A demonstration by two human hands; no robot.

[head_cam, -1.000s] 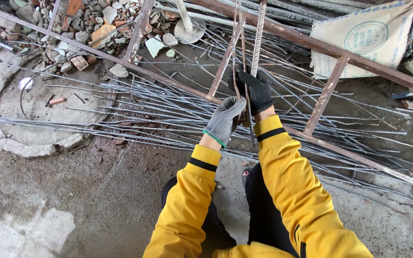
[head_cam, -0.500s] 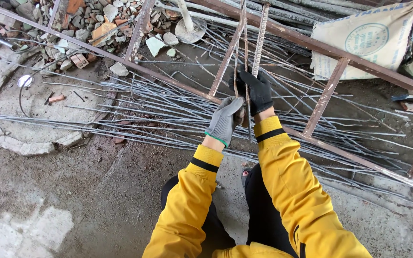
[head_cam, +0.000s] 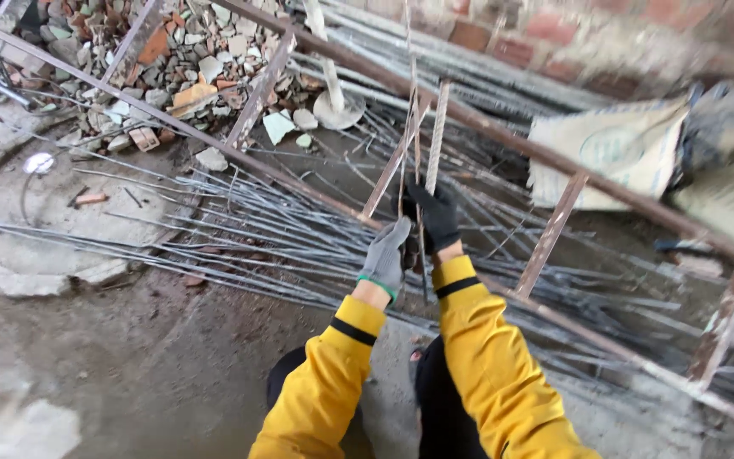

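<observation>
Left hand [head_cam: 386, 255], grey glove, and right hand [head_cam: 437, 217], black glove: close together at frame centre, right just at 1 o'clock of left. Both clamped on thin upright steel rods [head_cam: 415, 110] rising toward 12 o'clock. Yellow sleeves [head_cam: 477, 357] entering from 6 o'clock. Rods held standing above a loose pile of steel bars [head_cam: 239, 238] spread on the floor from 9 to 4 o'clock. Rusty ladder-like metal frame [head_cam: 554, 234] lying diagonally across the pile. Brick rubble [head_cam: 180, 59] at 11 o'clock; pale sack [head_cam: 613, 153] at 2 o'clock, well apart from hands.
</observation>
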